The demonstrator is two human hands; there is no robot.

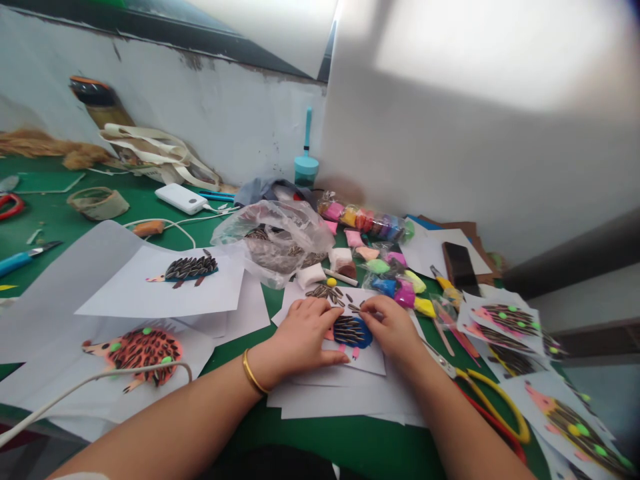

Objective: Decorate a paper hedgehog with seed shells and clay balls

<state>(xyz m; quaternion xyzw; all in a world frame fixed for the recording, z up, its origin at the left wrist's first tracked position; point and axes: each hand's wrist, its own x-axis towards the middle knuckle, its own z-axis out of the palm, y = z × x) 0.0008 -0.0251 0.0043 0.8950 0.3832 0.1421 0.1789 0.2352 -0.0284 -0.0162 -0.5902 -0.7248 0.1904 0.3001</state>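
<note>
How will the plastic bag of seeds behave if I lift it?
The plastic bag looks thin and crumpled, so it should be floppy and fold around the fingers. The seeds inside look loose and will likely slide and sag to the lowest part. It may also nudge the white clay lying close against its edge.

Head-worn camera, sole view, looks forward and down from above and behind left hand (310,333) and right hand (393,330), within arm's reach, taking in wall (225,127) beyond grip.
</note>
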